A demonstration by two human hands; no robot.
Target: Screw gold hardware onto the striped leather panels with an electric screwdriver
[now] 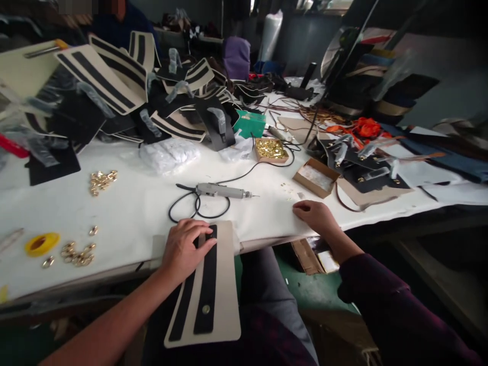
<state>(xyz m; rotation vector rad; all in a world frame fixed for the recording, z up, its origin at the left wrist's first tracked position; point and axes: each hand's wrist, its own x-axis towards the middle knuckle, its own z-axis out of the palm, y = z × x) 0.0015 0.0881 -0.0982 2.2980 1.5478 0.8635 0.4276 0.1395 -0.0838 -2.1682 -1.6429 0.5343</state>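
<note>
A beige panel with black strips overhangs the table under the left grip; the right grip is near small gold pieces. A corded grey power tool lies beyond the panel.

Your right hand can pass left over the white bench; a slim grey cylindrical tool obstructs farther back.
</note>
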